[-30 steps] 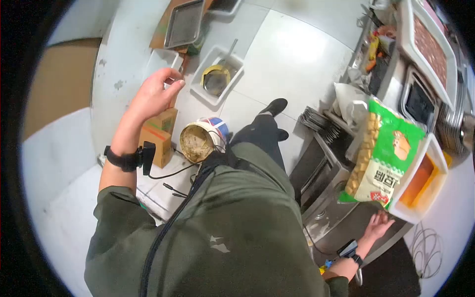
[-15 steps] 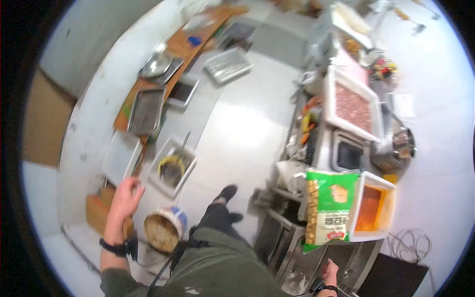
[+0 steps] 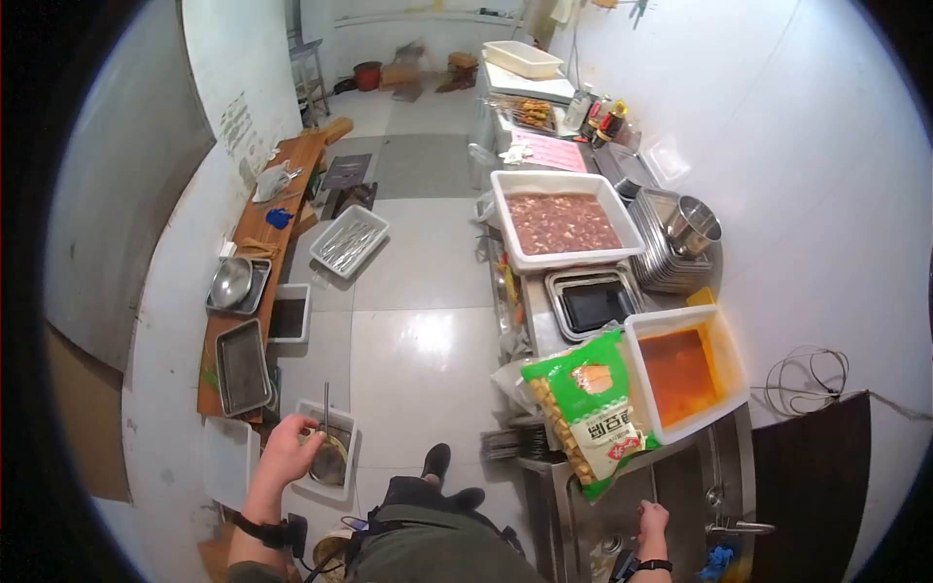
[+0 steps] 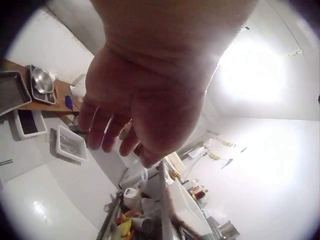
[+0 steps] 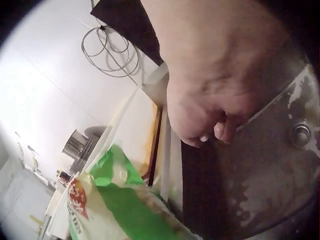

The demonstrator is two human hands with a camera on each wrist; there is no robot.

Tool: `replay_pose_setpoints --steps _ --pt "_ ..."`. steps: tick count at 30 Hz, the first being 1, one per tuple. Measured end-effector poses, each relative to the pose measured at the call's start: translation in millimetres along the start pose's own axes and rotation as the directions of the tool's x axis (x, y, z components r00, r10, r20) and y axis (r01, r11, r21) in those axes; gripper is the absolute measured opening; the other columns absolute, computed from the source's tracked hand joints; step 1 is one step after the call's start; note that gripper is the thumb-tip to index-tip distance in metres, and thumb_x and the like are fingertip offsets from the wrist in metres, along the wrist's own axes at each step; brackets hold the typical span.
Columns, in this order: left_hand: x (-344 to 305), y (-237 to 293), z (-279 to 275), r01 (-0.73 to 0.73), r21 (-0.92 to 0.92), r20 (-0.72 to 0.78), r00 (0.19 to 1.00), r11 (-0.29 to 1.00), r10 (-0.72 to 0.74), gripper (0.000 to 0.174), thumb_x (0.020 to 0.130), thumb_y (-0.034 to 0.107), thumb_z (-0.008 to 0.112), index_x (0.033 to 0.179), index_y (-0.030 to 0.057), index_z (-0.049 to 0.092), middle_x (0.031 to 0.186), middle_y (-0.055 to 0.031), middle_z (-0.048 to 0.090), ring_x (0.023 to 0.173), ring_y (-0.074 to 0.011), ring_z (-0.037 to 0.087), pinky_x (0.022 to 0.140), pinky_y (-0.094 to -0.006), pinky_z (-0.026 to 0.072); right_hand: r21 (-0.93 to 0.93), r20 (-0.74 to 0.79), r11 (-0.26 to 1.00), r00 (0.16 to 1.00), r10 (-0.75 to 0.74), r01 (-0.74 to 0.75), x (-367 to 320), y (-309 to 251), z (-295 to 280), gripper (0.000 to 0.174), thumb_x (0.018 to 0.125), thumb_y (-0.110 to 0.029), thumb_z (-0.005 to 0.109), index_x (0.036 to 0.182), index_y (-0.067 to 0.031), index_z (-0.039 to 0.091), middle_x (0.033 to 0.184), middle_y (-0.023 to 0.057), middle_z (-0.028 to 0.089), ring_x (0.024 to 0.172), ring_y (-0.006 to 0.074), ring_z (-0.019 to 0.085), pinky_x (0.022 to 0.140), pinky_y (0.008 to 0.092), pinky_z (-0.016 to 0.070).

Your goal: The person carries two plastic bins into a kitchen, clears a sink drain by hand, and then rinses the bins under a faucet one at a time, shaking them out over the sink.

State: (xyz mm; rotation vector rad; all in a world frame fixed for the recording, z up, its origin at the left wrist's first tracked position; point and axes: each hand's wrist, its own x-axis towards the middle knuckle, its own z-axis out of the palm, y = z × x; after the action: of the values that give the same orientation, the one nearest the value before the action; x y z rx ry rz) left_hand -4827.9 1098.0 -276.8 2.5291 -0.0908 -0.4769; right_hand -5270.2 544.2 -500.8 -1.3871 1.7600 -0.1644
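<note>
My left hand (image 3: 290, 451) is raised over the left side, its fingers loosely bent and holding nothing; in the left wrist view its palm and relaxed fingers show. Behind it in the head view, a white tub (image 3: 347, 437) on the floor holds a dark round vessel. Over the metal sink (image 3: 622, 496) hangs my right hand (image 3: 653, 523), fingers loosely curled with nothing in them. Close to that hand lies a green and clear bag of tan cubes (image 3: 588, 403), leaning against a white tub of orange-red liquid (image 3: 637, 369).
Farther along the right counter are a metal tray of dark content (image 3: 593, 303), a white tub of raw meat pieces (image 3: 630, 233) and stacked metal trays (image 3: 666, 267). A wooden bench (image 3: 282, 233) runs along the left wall. A white tub of metal utensils (image 3: 384, 231) sits on the floor.
The head view has tilted up, showing the room's far end and more of the counter. My right hand has gone from beneath the bag to over the sink, its fingers more curled.
</note>
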Motion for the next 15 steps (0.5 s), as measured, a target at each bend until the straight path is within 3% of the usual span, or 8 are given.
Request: replay_pose_setpoints --steps 2,3,6,8,9,11,13,15 --pt "9.3 22.8 4.4 -0.096 0.051 0.046 0.995 0.994 0.094 0.029 0.08 0.022 0.067 0.096 -0.0017 0.062 0.094 -0.0185 0.062 0.087 -0.032 0.061 0.078 -0.037 0.0493 -0.079 -0.044 0.982 0.984 -0.174 0.17 31.7 47.4 0.8 0.022 0.076 -0.014 0.065 0.087 0.0052 0.064 0.073 0.0125 0.063 0.056 0.0236 0.057 0.054 0.0398 0.0446" --pt "12.5 32.1 5.3 -0.103 0.061 0.053 0.994 0.993 0.1 0.029 0.08 0.022 0.067 0.096 -0.0017 0.062 0.094 -0.0185 0.062 0.087 -0.032 0.061 0.078 -0.037 0.0493 -0.073 -0.046 0.985 0.986 -0.162 0.158 44.9 55.8 -8.3 0.022 0.076 -0.014 0.065 0.087 0.0052 0.064 0.073 0.0125 0.063 0.056 0.0236 0.057 0.054 0.0398 0.0446" --pt "30.6 62.4 13.2 -0.133 0.111 0.09 0.988 0.985 0.123 0.031 0.08 0.024 0.067 0.095 -0.0014 0.062 0.094 -0.019 0.062 0.088 -0.033 0.061 0.078 -0.0377 0.0492 -0.283 0.09 0.958 0.996 -0.019 0.044 69.5 47.2 -31.3 0.031 0.074 -0.002 0.064 0.104 0.0029 0.057 0.081 0.0099 0.061 0.06 0.0139 0.055 0.052 0.0289 0.0441" --pt "46.5 79.2 12.4 -0.135 0.109 0.123 0.985 0.985 0.121 0.032 0.08 0.026 0.066 0.096 -0.0011 0.063 0.095 -0.0189 0.062 0.09 -0.0337 0.061 0.08 -0.0385 0.0491 0.169 -0.069 0.982 0.995 -0.07 0.081 9.7 -32.7 -25.4 0.058 0.073 0.0 0.063 0.128 0.0036 0.044 0.091 0.0119 0.061 0.075 0.0181 0.06 0.062 0.0331 0.0485" --pt "58.4 81.5 12.3 -0.146 0.112 0.127 0.983 0.983 0.131 0.032 0.08 0.026 0.066 0.096 -0.0011 0.063 0.095 -0.0189 0.062 0.09 -0.0337 0.061 0.08 -0.0385 0.0491 0.177 -0.076 0.981 0.995 -0.065 0.077 1.5 -38.5 -16.8 0.058 0.073 0.0 0.063 0.128 0.0036 0.044 0.091 0.0119 0.061 0.075 0.0181 0.06 0.062 0.0331 0.0485" --pt "90.7 80.7 8.2 -0.227 0.153 0.134 0.969 0.962 0.207 0.032 0.08 0.026 0.066 0.097 -0.0008 0.063 0.097 -0.0187 0.062 0.091 -0.0339 0.061 0.081 -0.0386 0.0492 -0.188 -0.02 0.979 0.996 -0.085 0.079 -12.4 -52.5 6.8 0.068 0.073 0.0 0.062 0.135 0.0021 0.036 0.127 0.022 0.051 0.113 0.0284 0.051 0.092 0.0382 0.0429" --pt "126.0 83.4 2.7 -0.228 0.156 0.155 0.967 0.961 0.205 0.032 0.08 0.026 0.066 0.097 -0.0007 0.063 0.098 -0.0186 0.062 0.092 -0.0339 0.06 0.081 -0.0387 0.0492 -0.078 -0.043 0.992 0.994 -0.101 0.097 -14.0 -71.5 15.6 0.07 0.074 0.001 0.061 0.137 0.0023 0.029 0.128 0.0223 0.049 0.114 0.0283 0.051 0.094 0.038 0.0419" --pt "168.9 78.4 -8.8 -0.231 0.159 0.175 0.963 0.96 0.202 0.032 0.08 0.026 0.066 0.097 -0.0005 0.063 0.099 -0.0186 0.062 0.093 -0.0339 0.06 0.081 -0.0388 0.0492 0.143 -0.203 0.99 0.979 0.013 0.017 -18.1 -101.1 32.7 0.071 0.076 0.0 0.06 0.14 0.0022 0.026 0.131 0.0231 0.046 0.12 0.0292 0.048 0.098 0.0381 0.0394"
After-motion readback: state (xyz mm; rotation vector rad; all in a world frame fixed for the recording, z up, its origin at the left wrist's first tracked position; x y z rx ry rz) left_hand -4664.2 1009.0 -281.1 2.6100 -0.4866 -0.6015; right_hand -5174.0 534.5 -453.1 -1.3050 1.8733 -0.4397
